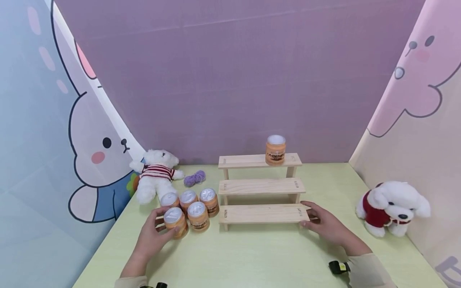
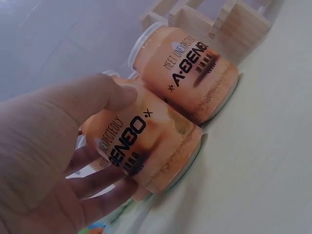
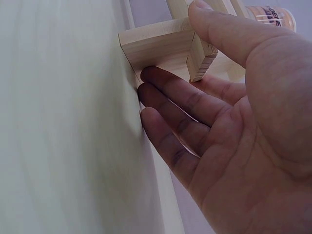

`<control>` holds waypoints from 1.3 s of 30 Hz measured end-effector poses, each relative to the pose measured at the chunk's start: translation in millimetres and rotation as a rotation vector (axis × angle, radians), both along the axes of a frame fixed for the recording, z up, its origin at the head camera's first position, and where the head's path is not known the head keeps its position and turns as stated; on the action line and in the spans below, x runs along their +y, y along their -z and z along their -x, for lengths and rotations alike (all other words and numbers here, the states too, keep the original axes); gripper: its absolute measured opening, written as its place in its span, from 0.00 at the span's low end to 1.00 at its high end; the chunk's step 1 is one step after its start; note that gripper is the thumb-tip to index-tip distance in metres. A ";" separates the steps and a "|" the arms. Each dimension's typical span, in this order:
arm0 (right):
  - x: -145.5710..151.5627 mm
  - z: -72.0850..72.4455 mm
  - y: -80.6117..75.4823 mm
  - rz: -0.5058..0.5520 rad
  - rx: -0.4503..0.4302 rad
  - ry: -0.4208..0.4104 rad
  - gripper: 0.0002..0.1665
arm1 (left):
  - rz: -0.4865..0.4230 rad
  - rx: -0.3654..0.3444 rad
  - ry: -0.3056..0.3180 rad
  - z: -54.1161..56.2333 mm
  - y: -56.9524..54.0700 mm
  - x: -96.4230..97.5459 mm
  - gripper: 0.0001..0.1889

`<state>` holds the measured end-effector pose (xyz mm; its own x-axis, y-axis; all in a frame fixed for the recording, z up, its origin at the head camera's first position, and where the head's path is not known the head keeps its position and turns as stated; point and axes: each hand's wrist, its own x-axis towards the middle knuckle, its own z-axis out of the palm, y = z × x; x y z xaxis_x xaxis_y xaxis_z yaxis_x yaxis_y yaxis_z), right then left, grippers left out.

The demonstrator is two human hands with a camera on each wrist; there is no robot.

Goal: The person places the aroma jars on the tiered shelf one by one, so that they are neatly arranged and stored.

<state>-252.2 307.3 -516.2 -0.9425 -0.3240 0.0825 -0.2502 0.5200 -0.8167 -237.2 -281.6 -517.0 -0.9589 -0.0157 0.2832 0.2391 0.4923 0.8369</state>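
Several orange cans with silvery-white lids stand in a cluster left of a three-tier wooden shelf (image 1: 261, 186). My left hand (image 1: 154, 238) has its thumb and fingers around the nearest can (image 1: 175, 222). The left wrist view shows the thumb (image 2: 118, 95) against that can's printed side, with another can (image 2: 187, 73) beside it. At the right end of the lowest board (image 1: 263, 214), my right hand (image 1: 325, 225) holds the edge between thumb and forefinger. Its other fingers (image 3: 170, 136) extend below the board in the right wrist view. One can (image 1: 275, 150) stands upright on the top board.
A white plush toy in a striped top (image 1: 157, 174) sits behind the cans, near a purple yarn bundle (image 1: 195, 178). A white plush dog in red (image 1: 394, 208) sits at the right. Purple fabric (image 1: 245, 80) backs the pale green table (image 1: 252, 260).
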 end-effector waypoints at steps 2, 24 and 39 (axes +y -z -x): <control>0.1 -0.1 0.3 0.003 0.002 -0.002 0.46 | -0.010 -0.018 0.020 -1.2 0.1 -0.9 0.38; 0.1 0.2 0.4 0.009 -0.002 0.009 0.46 | -0.036 -0.087 0.049 -1.8 2.6 -0.9 0.42; -0.4 -0.9 -2.5 0.023 -0.020 0.002 0.46 | -0.025 -0.094 0.049 -1.4 0.6 -1.1 0.42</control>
<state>-251.3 307.0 -513.7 -0.9447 -0.3201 0.0713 -0.2328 0.5015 -0.8333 -235.8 -282.7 -517.7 -0.9811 0.0263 0.1916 0.1820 0.4605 0.8688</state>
